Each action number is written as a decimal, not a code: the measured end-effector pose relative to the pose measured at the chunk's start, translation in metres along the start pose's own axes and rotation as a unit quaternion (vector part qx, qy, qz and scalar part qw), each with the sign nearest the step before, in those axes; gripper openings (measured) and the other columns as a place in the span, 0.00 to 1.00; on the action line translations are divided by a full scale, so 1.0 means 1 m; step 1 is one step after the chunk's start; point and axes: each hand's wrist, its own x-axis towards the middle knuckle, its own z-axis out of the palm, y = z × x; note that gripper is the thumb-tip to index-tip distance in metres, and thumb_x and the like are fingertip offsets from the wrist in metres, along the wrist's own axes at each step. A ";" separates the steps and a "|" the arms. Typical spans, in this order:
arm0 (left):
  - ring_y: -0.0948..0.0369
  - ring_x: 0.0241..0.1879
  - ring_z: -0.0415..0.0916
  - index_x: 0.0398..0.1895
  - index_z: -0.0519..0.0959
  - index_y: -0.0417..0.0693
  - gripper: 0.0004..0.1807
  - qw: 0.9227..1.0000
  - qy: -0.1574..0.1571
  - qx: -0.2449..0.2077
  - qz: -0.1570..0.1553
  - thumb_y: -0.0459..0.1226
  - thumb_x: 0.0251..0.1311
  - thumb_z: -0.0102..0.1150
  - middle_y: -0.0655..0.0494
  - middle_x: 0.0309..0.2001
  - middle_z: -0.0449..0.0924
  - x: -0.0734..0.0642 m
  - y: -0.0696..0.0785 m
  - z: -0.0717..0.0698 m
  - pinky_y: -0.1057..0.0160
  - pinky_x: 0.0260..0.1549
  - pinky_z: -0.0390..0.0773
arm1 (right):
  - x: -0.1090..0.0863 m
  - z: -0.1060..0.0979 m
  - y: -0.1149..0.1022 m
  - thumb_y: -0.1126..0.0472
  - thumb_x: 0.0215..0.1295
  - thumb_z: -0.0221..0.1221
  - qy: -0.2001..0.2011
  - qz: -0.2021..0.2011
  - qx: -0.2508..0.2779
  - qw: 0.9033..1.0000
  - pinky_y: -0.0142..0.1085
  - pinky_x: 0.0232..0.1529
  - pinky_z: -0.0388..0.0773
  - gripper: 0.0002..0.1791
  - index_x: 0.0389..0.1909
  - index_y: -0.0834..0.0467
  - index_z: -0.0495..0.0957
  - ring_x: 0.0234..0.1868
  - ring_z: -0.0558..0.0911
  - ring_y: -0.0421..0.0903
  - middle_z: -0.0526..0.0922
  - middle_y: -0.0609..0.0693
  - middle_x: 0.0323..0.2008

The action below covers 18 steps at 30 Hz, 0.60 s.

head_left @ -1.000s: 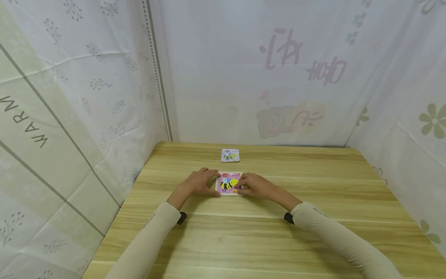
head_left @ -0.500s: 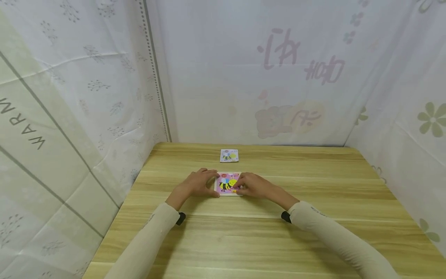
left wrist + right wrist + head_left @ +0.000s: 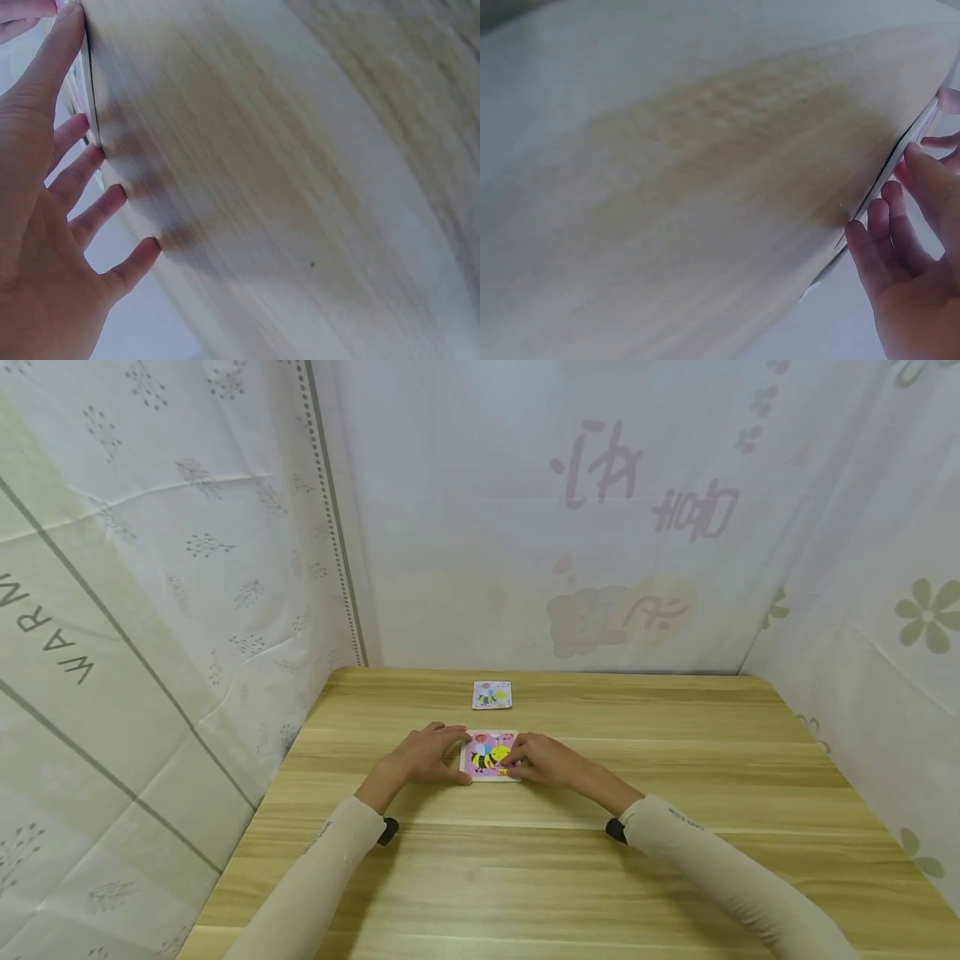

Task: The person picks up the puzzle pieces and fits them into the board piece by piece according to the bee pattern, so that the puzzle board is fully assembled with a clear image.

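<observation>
A square, pale-framed bee puzzle (image 3: 487, 758) with a pink background lies flat on the table. My left hand (image 3: 429, 755) spans its left side, fingers spread and fairly straight, the thumb at the near left corner and the index finger at the far one. In the left wrist view the thumb (image 3: 56, 56) touches the frame's edge. My right hand (image 3: 555, 760) is over the right side, thumb and index finger together. Between them the right wrist view shows a bit of a small pink piece (image 3: 901, 174), mostly hidden. That hand covers the picture's right edge.
Behind the puzzle lies a card (image 3: 492, 695) with a paler print of the same bee. The wooden table (image 3: 480, 877) reaches back to a patterned white curtain (image 3: 465, 527), and more curtain hangs on both sides.
The head view shifts slightly, so the scene slides a little left. Both hands stay at the puzzle's sides, with only slight movement of the right hand's fingertips.
</observation>
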 end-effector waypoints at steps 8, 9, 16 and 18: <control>0.44 0.77 0.57 0.76 0.70 0.54 0.46 1.000 -0.005 -0.008 -0.002 0.63 0.58 0.71 0.52 0.78 0.64 0.000 -0.001 -0.001 0.33 0.69 0.63 | 0.000 0.001 0.000 0.58 0.72 0.66 0.011 -0.007 -0.005 1.000 0.36 0.47 0.80 0.11 0.50 0.56 0.89 0.44 0.81 0.42 0.85 0.49 0.45; 0.44 0.77 0.57 0.76 0.70 0.54 0.46 1.000 -0.005 -0.011 -0.003 0.63 0.58 0.71 0.52 0.78 0.64 -0.001 -0.002 -0.001 0.33 0.69 0.62 | 0.000 0.002 0.000 0.58 0.72 0.66 0.013 -0.008 -0.004 1.000 0.36 0.47 0.81 0.11 0.50 0.56 0.89 0.44 0.81 0.42 0.85 0.49 0.45; 0.43 0.77 0.58 0.78 0.67 0.53 0.47 0.999 -0.010 -0.028 -0.011 0.61 0.59 0.71 0.50 0.78 0.64 -0.003 -0.005 0.003 0.35 0.70 0.63 | 0.002 0.005 0.004 0.58 0.73 0.66 0.011 -0.014 0.004 1.000 0.35 0.49 0.81 0.11 0.50 0.57 0.89 0.45 0.81 0.41 0.85 0.48 0.45; 0.44 0.76 0.59 0.79 0.65 0.54 0.49 0.999 -0.010 -0.031 -0.014 0.62 0.59 0.71 0.50 0.78 0.64 -0.003 -0.005 0.004 0.36 0.70 0.64 | 0.002 0.006 0.004 0.57 0.73 0.66 0.011 -0.012 0.001 1.000 0.35 0.49 0.81 0.12 0.51 0.57 0.89 0.45 0.81 0.41 0.84 0.48 0.45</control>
